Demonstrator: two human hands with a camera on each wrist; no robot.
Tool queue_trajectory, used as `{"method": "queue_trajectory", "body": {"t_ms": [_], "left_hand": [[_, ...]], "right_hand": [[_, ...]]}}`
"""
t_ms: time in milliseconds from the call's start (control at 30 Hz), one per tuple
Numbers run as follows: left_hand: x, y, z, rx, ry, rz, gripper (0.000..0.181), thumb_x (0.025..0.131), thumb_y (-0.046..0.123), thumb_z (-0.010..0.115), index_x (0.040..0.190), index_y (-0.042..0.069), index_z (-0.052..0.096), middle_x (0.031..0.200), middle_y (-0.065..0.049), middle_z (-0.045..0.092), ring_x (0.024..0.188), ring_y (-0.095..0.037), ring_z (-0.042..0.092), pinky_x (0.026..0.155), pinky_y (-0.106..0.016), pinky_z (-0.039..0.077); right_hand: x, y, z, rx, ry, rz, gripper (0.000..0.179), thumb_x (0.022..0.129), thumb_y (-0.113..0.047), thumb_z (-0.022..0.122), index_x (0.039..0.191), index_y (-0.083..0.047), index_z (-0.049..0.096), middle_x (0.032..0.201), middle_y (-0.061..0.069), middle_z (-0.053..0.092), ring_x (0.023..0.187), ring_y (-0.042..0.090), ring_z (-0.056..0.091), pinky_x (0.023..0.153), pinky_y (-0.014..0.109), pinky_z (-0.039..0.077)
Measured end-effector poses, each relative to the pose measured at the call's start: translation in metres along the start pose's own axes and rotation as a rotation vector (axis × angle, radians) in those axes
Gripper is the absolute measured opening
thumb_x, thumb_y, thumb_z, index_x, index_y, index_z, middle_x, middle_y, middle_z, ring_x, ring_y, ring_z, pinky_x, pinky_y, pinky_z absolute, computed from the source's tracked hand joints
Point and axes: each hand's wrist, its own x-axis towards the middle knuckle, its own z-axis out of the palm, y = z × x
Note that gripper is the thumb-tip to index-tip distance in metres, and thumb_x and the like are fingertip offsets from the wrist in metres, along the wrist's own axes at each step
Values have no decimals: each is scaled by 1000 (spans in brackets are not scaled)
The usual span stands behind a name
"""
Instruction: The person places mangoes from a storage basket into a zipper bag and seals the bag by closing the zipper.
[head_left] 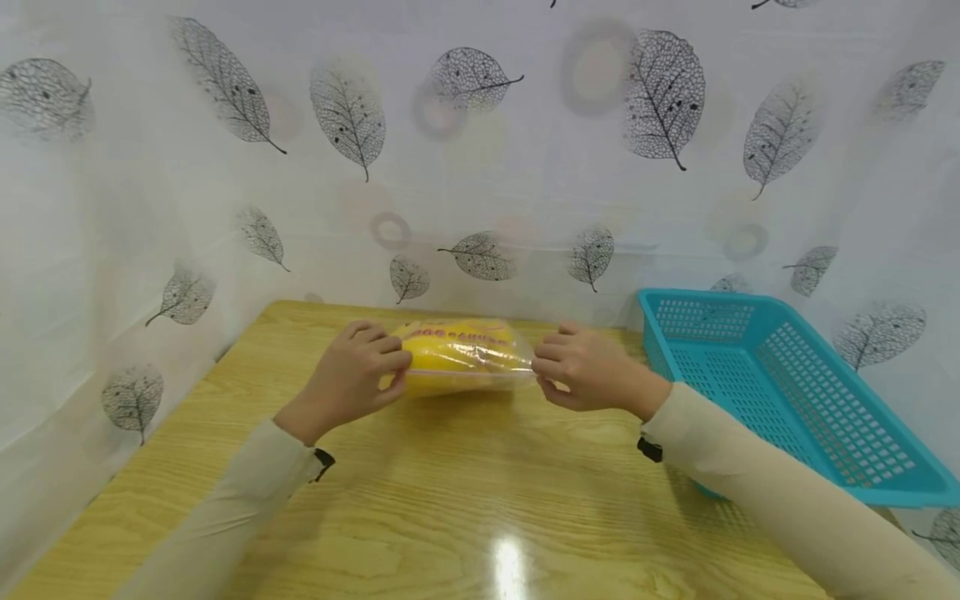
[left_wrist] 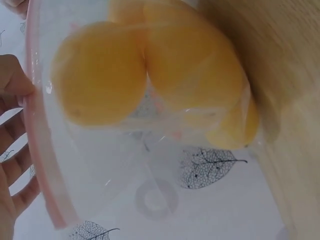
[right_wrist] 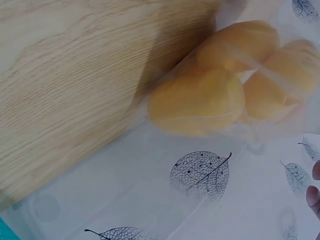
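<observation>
A clear zip bag (head_left: 468, 358) with pinkish printing holds several yellow, rounded, lemon-like fruits (left_wrist: 100, 75). It lies near the table's back edge, its zip edge raised toward me. My left hand (head_left: 356, 371) pinches the left end of that edge between thumb and fingers. At the opposite end my right hand (head_left: 588, 367) pinches the edge too, so the strip is stretched straight between both hands. In the left wrist view the pink zip strip (left_wrist: 42, 160) runs past the left fingers. Only fingertips (right_wrist: 313, 195) show at the right wrist view's border, beside the fruits.
A turquoise plastic basket (head_left: 795, 383) with lattice walls stands at the table's right side, close to the right forearm. The wooden table (head_left: 450, 500) ends at a white curtain (head_left: 480, 183) printed with leaves, which also hangs along the left side.
</observation>
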Motion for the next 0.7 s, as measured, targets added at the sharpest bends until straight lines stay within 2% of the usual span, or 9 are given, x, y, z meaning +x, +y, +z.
{"method": "queue_trajectory", "body": {"t_ms": [100, 200, 333, 433, 533, 700], "left_hand": [[0, -3, -1, -10, -31, -4, 11, 72, 15, 65, 67, 16, 56, 67, 4, 58, 76, -21, 59, 86, -42, 46], [-1, -5, -4, -27, -69, -20, 14, 72, 14, 66, 65, 16, 54, 65, 5, 54, 74, -20, 57, 86, -41, 46], [-3, -8, -10, -55, -140, -54, 18, 70, 10, 65, 63, 18, 49, 61, 7, 45, 68, -16, 49, 84, -40, 44], [-6, -11, -12, -70, -213, -82, 21, 68, 10, 65, 62, 20, 47, 61, 8, 41, 66, -14, 43, 82, -40, 42], [-10, -13, -13, -78, -281, -97, 21, 70, 13, 67, 61, 22, 50, 62, 9, 44, 65, -12, 43, 81, -40, 43], [-19, -15, -9, -87, -342, -114, 18, 70, 16, 69, 62, 22, 54, 63, 8, 48, 64, -12, 45, 81, -41, 43]], "right_hand": [[2, -5, -3, 13, -19, 0, 7, 78, -15, 60, 73, -14, 56, 64, -3, 54, 58, 12, 47, 58, 29, 37], [6, -10, -4, 8, -45, 5, 9, 74, -15, 65, 74, -14, 55, 67, -3, 56, 60, 12, 49, 60, 30, 40], [12, -19, -3, -11, -74, 1, 14, 73, -18, 67, 72, -15, 54, 66, -4, 54, 58, 11, 46, 60, 29, 38], [17, -28, 0, -21, -87, -9, 16, 73, -20, 68, 72, -16, 52, 64, -5, 52, 57, 11, 43, 60, 27, 34], [20, -37, 4, -26, -99, -20, 16, 75, -21, 68, 73, -16, 53, 65, -6, 53, 58, 10, 45, 60, 27, 33], [23, -46, 13, -63, -118, -17, 14, 78, -22, 67, 76, -17, 54, 68, -5, 53, 61, 11, 44, 63, 29, 32]]}}
